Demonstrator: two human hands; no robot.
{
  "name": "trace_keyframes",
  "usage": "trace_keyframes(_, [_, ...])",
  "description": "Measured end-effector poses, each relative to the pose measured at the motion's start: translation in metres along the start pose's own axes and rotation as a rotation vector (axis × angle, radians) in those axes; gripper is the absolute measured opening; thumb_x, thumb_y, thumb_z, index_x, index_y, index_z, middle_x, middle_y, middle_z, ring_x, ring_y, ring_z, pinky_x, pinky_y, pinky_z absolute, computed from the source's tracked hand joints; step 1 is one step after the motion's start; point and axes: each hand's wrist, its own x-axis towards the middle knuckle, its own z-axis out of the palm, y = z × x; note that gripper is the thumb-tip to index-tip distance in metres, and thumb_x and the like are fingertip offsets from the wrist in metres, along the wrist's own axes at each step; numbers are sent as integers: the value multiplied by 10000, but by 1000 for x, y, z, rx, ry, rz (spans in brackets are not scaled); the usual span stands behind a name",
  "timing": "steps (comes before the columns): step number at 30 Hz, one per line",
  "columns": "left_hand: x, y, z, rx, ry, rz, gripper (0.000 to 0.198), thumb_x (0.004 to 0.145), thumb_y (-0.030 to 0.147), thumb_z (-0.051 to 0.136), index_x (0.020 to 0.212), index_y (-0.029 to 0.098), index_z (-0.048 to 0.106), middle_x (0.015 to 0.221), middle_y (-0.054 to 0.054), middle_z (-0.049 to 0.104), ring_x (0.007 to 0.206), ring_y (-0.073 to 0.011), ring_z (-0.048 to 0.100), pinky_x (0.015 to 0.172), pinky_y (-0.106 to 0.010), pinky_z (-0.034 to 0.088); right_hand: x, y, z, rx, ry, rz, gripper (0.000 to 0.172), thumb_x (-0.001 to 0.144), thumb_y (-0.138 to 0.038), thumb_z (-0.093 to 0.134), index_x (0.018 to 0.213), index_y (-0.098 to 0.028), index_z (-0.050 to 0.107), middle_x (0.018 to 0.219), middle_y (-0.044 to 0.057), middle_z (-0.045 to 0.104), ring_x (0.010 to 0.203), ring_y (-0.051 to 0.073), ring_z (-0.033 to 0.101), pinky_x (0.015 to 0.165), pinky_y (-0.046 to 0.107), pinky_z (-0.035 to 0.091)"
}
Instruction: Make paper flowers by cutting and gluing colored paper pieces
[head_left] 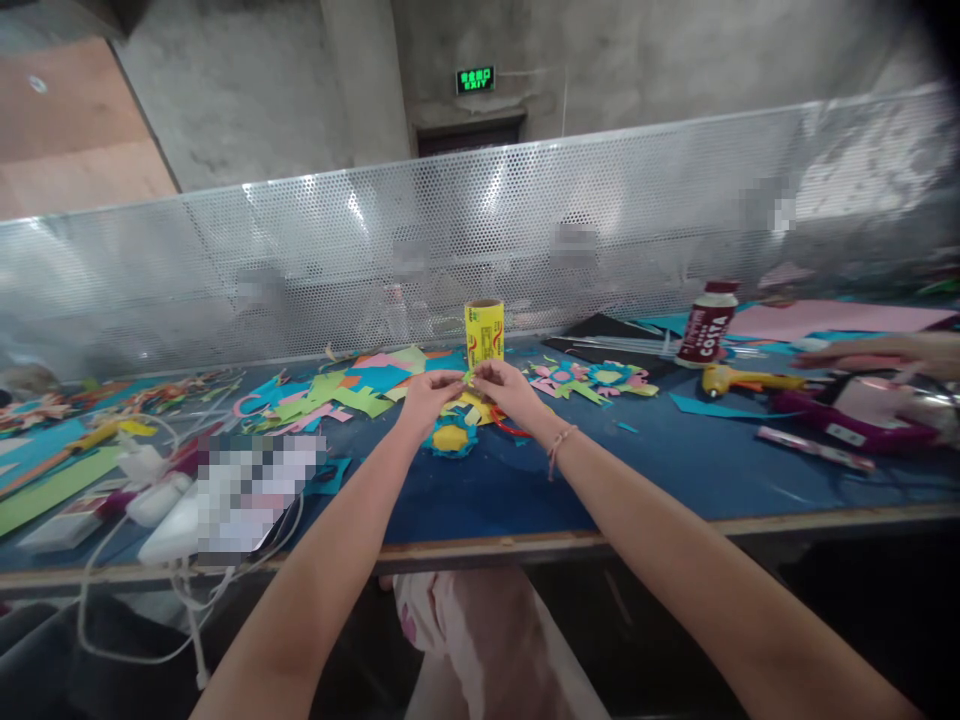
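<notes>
My left hand (430, 400) and my right hand (517, 394) meet above the middle of the table, fingertips pinched together. Between them is a small yellow-green piece of paper (469, 379), mostly covered by the fingers. Just behind the hands a yellow printed tube (485, 332) stands upright. Below them lies a blue paper flower (450, 438) with a yellow centre. Beside my right wrist a red loop (511, 428), perhaps a scissor handle, shows in part, next to yellow paper.
Green, pink and blue paper pieces (364, 385) lie to the left, more paper flowers (607, 375) to the right. Further right are a red bottle (705, 325), a yellow glue gun (750, 380) and another person's hand (862, 350). White cables and a power bank (169, 530) sit front left.
</notes>
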Motion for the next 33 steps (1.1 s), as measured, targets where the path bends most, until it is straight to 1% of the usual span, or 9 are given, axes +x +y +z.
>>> trace_keyframes(2, [-1, 2, 0, 39, -2, 26, 198, 573, 187, 690, 757, 132, 640, 665, -19, 639, 634, -120, 581, 684, -272, 470, -1, -2, 0, 11, -6, 9, 235, 682, -384, 571, 798, -184, 528, 675, -12, 512, 589, 95, 486, 509, 222, 426])
trace_keyframes(5, [-2, 4, 1, 83, -5, 67, 263, 578, 163, 685, 825, 145, 599, 683, -20, 642, 634, -125, 586, 650, -266, 472, -3, -5, 1, -39, -2, -7, 253, 685, -419, 573, 759, -179, 539, 636, -15, 507, 560, 92, 474, 503, 225, 413])
trace_keyframes(9, [-2, 4, 1, 123, -5, 94, 295, 569, 164, 700, 817, 158, 541, 664, -12, 630, 622, -124, 587, 618, -252, 463, -3, -7, 1, -106, 39, -37, 252, 688, -426, 569, 686, -176, 538, 587, -18, 496, 524, 91, 456, 499, 235, 396])
trace_keyframes(13, [-2, 2, 2, 114, -5, 80, 333, 551, 200, 726, 826, 158, 544, 671, -13, 626, 625, -127, 586, 615, -255, 462, -1, -6, 0, -96, 55, -30, 229, 691, -405, 562, 686, -176, 555, 589, -13, 512, 520, 93, 458, 499, 237, 389])
trace_keyframes(18, [-2, 2, 4, -67, -35, -49, 263, 580, 292, 714, 731, 135, 568, 664, -17, 606, 612, -114, 582, 622, -253, 466, 2, 1, 0, -1, 68, 10, 219, 688, -391, 565, 710, -174, 581, 632, 3, 554, 546, 96, 475, 491, 226, 383])
trace_keyframes(20, [-3, 2, 4, -95, -38, -74, 260, 582, 313, 712, 705, 131, 574, 655, -16, 603, 612, -112, 582, 626, -251, 468, 2, 3, 0, 17, 63, 16, 222, 682, -394, 573, 709, -174, 591, 640, 7, 563, 550, 97, 479, 490, 224, 380])
trace_keyframes(26, [-1, -1, 3, -86, -34, -45, 258, 552, 296, 731, 693, 129, 594, 642, -19, 618, 587, -106, 580, 657, -268, 478, 2, 7, 0, 36, 60, 33, 275, 673, -443, 586, 720, -173, 611, 625, 5, 567, 529, 93, 472, 481, 225, 370])
trace_keyframes(30, [0, -2, 1, -29, -21, -15, 222, 576, 269, 715, 708, 131, 601, 646, -28, 627, 594, -116, 591, 679, -288, 488, 2, 7, 1, 49, 48, 42, 294, 667, -461, 588, 705, -170, 606, 620, 4, 561, 524, 91, 464, 480, 225, 367])
trace_keyframes(33, [-1, -1, 1, 53, -28, 40, 184, 611, 250, 686, 720, 140, 588, 641, -25, 622, 598, -125, 595, 666, -288, 494, 3, 7, 1, 53, 34, 59, 293, 663, -462, 588, 685, -170, 590, 606, -2, 545, 516, 87, 452, 480, 225, 366])
